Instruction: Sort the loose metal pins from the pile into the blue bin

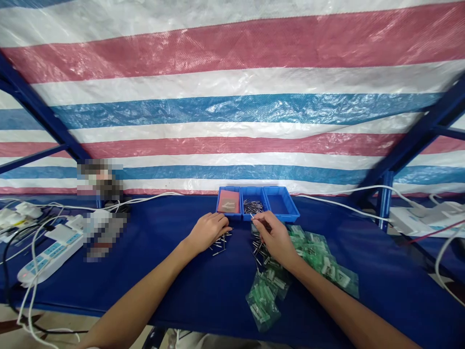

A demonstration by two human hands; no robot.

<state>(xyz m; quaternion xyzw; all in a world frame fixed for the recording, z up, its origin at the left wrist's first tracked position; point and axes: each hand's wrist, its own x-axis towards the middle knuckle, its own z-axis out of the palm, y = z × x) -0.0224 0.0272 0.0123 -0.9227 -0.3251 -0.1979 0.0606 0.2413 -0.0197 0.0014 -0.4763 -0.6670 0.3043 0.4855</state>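
My left hand [209, 231] is over a small pile of thin metal rods [220, 245], dark with silvery ends, on the blue table. Its fingers are curled together, and whatever may be between them is hidden. Between the thumb and fingers of my right hand [274, 237] is a small thin metal rod [252, 217], just in front of the middle blue tray. Under and beside that hand lies another pile of rods [257, 252]. Many similar rods [253, 207] lie in the middle compartment of the blue trays [281, 216].
Small clear packets with green contents [263, 300] are spread around my right forearm. The left tray holds a pink card and a small bag [228, 201]. A white power strip [54, 257] with cables lies at left. More plugs [425, 218] sit at right. A striped tarp [232, 116] hangs behind.
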